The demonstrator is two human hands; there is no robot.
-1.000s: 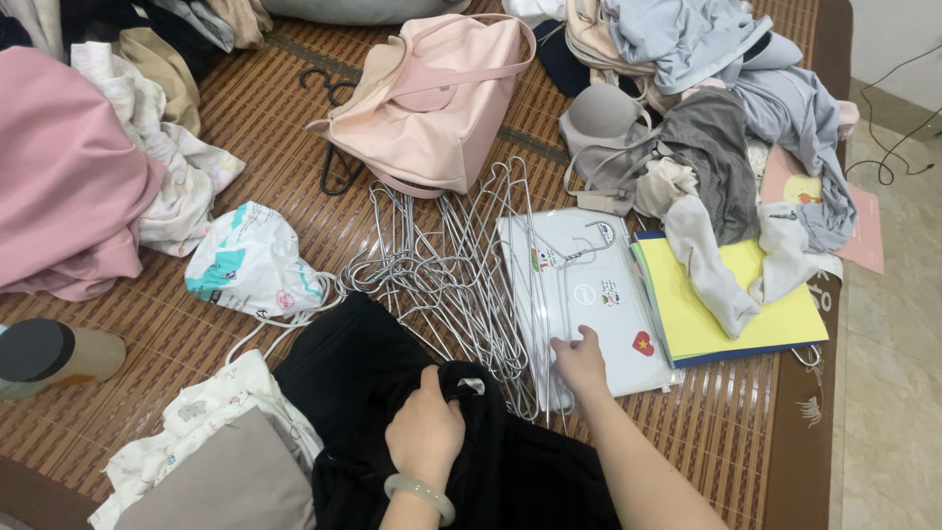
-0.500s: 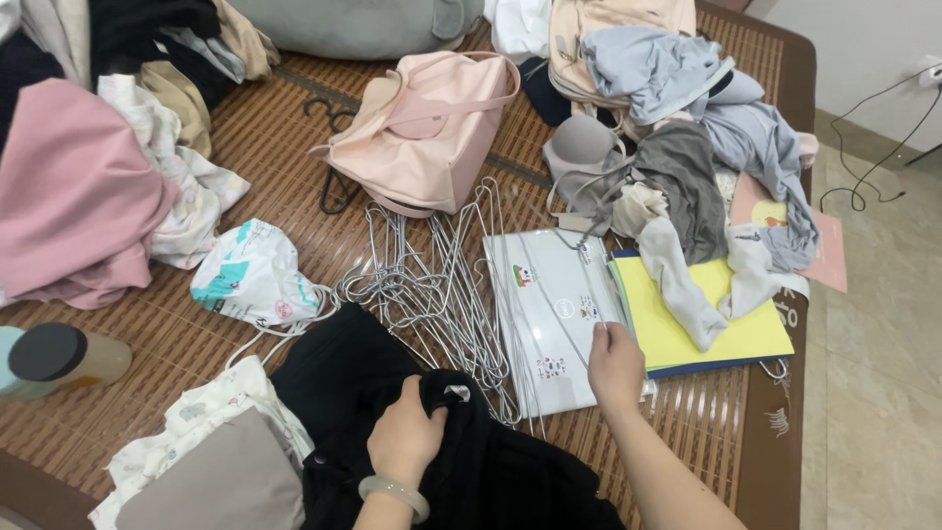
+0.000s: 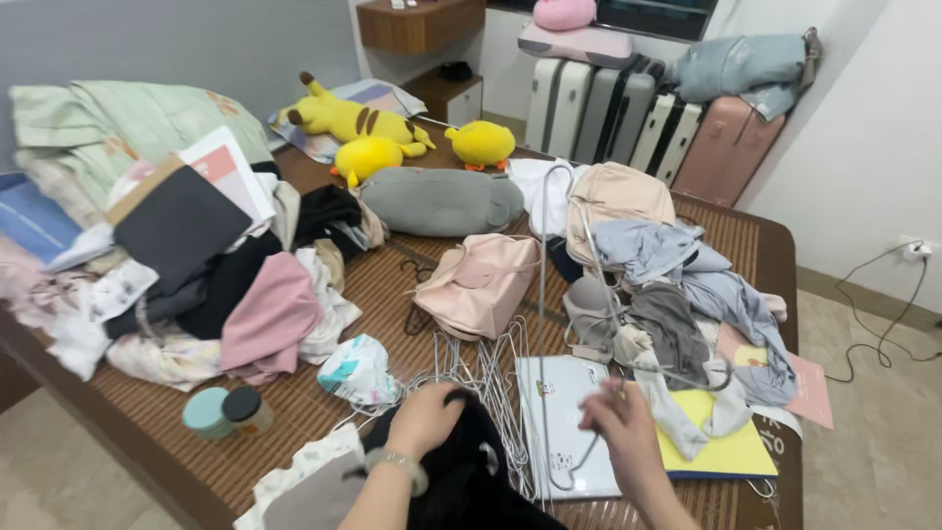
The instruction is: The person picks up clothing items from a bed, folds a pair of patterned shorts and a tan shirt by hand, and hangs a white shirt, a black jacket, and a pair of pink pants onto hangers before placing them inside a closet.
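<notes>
looking down from a head camera at a bed covered with a brown woven mat (image 3: 746, 245), heaped with clothes and odds and ends. at the bottom centre the left hand (image 3: 424, 419), a pale bangle on its wrist, is clenched on a bunched black fabric garment (image 3: 469, 476) that lies at the near edge of the mat. the right hand (image 3: 616, 420) is raised just beside it, fingers pinched on a thin silver wire hanger (image 3: 546, 294), which stands lifted off the mat, its long wire rising up past a pale pink soft handbag (image 3: 478, 283).

under and between the hands a loose pile of silver wire hangers (image 3: 471, 358) fans across the mat. just right of the pile lies a flat white laptop with small stickers (image 3: 564, 417), and touching its right side a yellow folder (image 3: 721, 453) with a white sock (image 3: 677, 417) draped over it. behind these sits a jumble of grey and pale blue clothing (image 3: 677, 285).

left of the hands are a small white and teal printed drawstring bag (image 3: 358, 371), a round teal tin and a dark-lidded jar (image 3: 228, 410), and a crumpled pink garment (image 3: 270, 319). at the far end rest a grey cushion (image 3: 442, 199) and yellow plush toys (image 3: 368, 132). beyond the bed, suitcases (image 3: 638, 123) stand against the wall.
</notes>
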